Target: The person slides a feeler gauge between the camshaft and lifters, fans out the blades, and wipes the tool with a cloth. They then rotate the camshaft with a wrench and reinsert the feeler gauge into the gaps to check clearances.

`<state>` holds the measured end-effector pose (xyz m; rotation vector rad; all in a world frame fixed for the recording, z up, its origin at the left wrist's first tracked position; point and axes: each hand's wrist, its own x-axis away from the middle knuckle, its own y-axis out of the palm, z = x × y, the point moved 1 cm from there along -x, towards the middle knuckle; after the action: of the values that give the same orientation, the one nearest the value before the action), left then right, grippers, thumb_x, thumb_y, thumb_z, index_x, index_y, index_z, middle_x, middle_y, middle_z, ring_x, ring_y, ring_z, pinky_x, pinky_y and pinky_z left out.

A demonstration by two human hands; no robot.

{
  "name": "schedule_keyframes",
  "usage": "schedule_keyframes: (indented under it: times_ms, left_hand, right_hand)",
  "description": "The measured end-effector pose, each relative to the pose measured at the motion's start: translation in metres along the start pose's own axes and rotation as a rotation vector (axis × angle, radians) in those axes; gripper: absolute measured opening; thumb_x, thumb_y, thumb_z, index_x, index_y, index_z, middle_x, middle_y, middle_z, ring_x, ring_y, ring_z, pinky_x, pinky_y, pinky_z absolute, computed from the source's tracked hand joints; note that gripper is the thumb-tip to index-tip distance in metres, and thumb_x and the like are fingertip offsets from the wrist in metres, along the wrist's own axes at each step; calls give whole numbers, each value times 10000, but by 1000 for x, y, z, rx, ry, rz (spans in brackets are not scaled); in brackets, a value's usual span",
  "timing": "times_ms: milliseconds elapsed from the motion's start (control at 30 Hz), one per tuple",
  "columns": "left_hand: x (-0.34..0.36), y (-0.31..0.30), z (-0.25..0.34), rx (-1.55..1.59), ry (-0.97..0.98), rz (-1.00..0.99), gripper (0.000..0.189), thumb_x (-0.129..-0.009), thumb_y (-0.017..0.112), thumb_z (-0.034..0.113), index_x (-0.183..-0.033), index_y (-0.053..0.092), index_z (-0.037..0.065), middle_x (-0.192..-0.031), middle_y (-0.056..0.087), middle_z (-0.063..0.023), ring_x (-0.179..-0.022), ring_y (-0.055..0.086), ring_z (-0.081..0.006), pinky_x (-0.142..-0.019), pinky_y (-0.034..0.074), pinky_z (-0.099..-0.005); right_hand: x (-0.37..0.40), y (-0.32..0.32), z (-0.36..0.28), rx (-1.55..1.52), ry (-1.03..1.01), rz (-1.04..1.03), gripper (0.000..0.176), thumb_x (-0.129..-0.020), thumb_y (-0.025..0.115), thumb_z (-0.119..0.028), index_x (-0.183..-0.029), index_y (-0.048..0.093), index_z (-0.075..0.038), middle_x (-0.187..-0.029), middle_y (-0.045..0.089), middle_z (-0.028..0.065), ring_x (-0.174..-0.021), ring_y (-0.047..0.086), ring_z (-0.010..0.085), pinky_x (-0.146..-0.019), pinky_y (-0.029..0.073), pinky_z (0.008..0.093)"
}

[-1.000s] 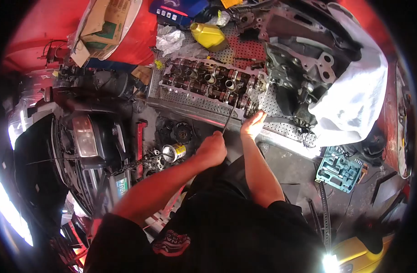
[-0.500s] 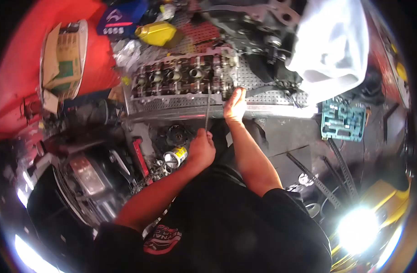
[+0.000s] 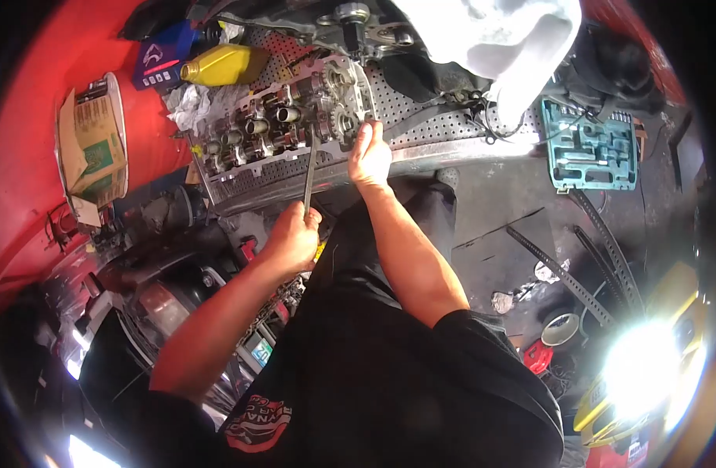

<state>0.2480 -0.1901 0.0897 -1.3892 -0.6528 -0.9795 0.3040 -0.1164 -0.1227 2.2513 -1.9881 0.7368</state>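
Left grip [image 3: 294,240] closed round slim bar [image 3: 311,173], right grip [image 3: 371,157] unclear at stained cylinder head [image 3: 303,117]

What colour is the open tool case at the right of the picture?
Teal; the tool case shows best in the head view.
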Motion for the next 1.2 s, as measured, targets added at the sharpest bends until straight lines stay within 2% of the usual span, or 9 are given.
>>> schedule_keyframes:
  times_ms: [100, 167, 233, 267, 333, 667, 767, 867, 1200]
  left_hand:
    - [-9, -3, -12, -111, 122, 10, 149, -987, 462, 134, -997, 538, 7, -774, 606, -150, -582, 616, -281, -508, 485, -415]
    - [-25, -3, -33, -195, 244, 71, 149, -975, 478, 135, -1008, 542, 4, -812, 624, -180, -674, 633, -336, -601, 490, -449]
    - [-13, 0, -25, -368, 313, 178, 138, -951, 496, 125, -987, 554, 5, -882, 638, -217, -818, 633, -395, -707, 486, -474]
    - [-7, 2, -20, -455, 341, 238, 133, -939, 505, 119, -977, 560, 5, -917, 644, -235, -890, 634, -424, -760, 483, -487]
    - [-14, 12, -32, -290, 416, 227, 131, -940, 498, 116, -966, 561, 4, -916, 646, -232, -903, 632, -423, -781, 485, -481]
    - [-9, 13, -36, -151, 279, 215, 121, -940, 520, 103, -983, 559, -3, -906, 642, -237, -903, 633, -431, -779, 488, -490]
    - [-7, 17, -35, -273, 423, 341, 138, -940, 539, 117, -1010, 553, 0, -928, 643, -248, -905, 628, -443, -774, 484, -501]
    - [-8, 15, -30, -210, 295, 279, 158, -936, 556, 128, -1039, 546, 8, -958, 646, -258, -923, 620, -459, -775, 479, -512]
    - [-11, 13, -44, -196, 271, 313, 334, -958, 556, 193, -1261, 542, 55, -1033, 643, -276, -996, 620, -442, -842, 489, -464]
  right_hand:
    - [-1, 1, 4, -37, -64, -11, 462, -1018, 308, -393, -1223, 438, 0, -772, 640, 299, -761, 618, 513, -708, 480, 569]
    - [-2, -1, 6, -38, -53, -15, 458, -1018, 312, -388, -1215, 440, 4, -775, 638, 301, -761, 617, 515, -704, 480, 569]
    - [0, 1, 4, -17, -32, -10, 450, -1017, 315, -387, -1200, 442, 4, -780, 636, 306, -761, 613, 520, -694, 476, 571]
    - [0, 9, 17, 22, -146, 7, 451, -1016, 314, -390, -1200, 439, 2, -780, 635, 307, -762, 609, 524, -691, 475, 573]
    - [-1, 0, 5, -23, -77, -29, 455, -1016, 313, -390, -1210, 432, 4, -778, 634, 307, -764, 606, 527, -692, 474, 576]
    - [-2, 2, 9, -30, -55, -45, 472, -1011, 313, -381, -1248, 430, 10, -824, 648, 308, -781, 617, 518, -702, 481, 567]
    - [-1, 3, 7, -46, -58, -17, 418, -1010, 315, -372, -1195, 452, -24, -820, 646, 307, -782, 618, 517, -699, 484, 567]
    - [-1, -1, 2, -38, -66, -25, 416, -1010, 314, -371, -1198, 452, -27, -820, 646, 306, -783, 619, 516, -704, 485, 568]
    - [1, -2, 3, -7, -10, -46, 433, -1004, 322, -383, -1204, 453, -22, -816, 645, 300, -782, 617, 526, -699, 488, 571]
